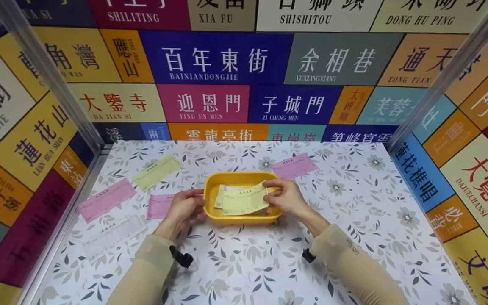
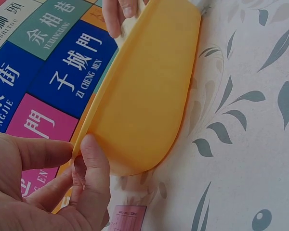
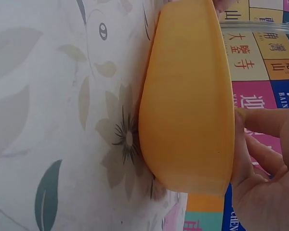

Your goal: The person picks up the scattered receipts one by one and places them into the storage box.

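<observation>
A yellow plastic basket [image 1: 244, 220] sits on the patterned tabletop with paper slips inside. My left hand [image 1: 183, 207] pinches its left rim between thumb and fingers; the left wrist view shows this grip on the basket wall [image 2: 144, 91] up close. Over the basket's right end, my right hand [image 1: 287, 197] pinches the right edge of a pale yellow slip [image 1: 244, 201], which bends upward there. Beneath that slip, the edge of a paler slip [image 1: 219, 200] peeks out. In the right wrist view the basket wall [image 3: 188, 106] hides the slips, and the right fingers [image 3: 260, 120] are behind its rim.
Left of the basket lie a yellow-green slip [image 1: 157, 173], two pink slips [image 1: 107, 200] [image 1: 157, 206] and a white slip [image 1: 115, 237]. Another pink slip [image 1: 295, 166] lies behind it to the right. Sign-covered panels [image 1: 223, 59] enclose the table's back and sides.
</observation>
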Motion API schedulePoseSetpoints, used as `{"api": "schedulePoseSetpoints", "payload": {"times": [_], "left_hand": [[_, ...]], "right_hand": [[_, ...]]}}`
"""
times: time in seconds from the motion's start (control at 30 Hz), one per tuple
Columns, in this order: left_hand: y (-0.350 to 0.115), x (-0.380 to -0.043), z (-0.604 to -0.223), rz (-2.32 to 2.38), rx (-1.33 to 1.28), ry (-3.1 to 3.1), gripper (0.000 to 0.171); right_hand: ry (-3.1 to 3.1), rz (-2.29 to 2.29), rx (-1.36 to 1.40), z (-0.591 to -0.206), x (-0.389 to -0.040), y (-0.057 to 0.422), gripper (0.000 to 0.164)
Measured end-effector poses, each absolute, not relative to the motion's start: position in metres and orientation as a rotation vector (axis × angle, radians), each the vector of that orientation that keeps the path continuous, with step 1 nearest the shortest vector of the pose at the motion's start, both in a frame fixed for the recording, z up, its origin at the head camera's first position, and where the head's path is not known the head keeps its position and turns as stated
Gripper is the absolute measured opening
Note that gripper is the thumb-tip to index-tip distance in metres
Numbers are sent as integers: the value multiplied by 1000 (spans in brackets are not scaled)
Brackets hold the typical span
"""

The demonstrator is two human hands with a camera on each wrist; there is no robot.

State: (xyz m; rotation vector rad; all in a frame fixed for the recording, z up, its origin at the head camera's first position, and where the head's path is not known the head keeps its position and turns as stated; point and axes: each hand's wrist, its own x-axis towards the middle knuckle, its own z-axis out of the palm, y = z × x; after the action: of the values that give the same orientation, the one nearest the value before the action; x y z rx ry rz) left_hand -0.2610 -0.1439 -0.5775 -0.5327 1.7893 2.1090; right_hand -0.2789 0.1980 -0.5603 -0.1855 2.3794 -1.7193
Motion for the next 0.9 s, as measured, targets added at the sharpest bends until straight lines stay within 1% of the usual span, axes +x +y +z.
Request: {"api": "schedulePoseSetpoints", "payload": {"times": [0.23, 0.43, 0.6, 0.9], "left_hand": [[-145, -261, -574, 2077, -572, 1779, 58], [-147, -262, -573, 2055, -588, 1786, 57], [-146, -261, -575, 2076, -557, 1808, 57], [-144, -261, -577, 2100, -541, 1794, 56]], "right_hand": [[2459, -1720, -139, -550, -283, 212, 41], [2539, -1698, -165, -544, -292, 234, 37], [2644, -1593, -172, -542, -306, 257, 33], [2882, -1275, -108, -531, -337, 307, 36]]}}
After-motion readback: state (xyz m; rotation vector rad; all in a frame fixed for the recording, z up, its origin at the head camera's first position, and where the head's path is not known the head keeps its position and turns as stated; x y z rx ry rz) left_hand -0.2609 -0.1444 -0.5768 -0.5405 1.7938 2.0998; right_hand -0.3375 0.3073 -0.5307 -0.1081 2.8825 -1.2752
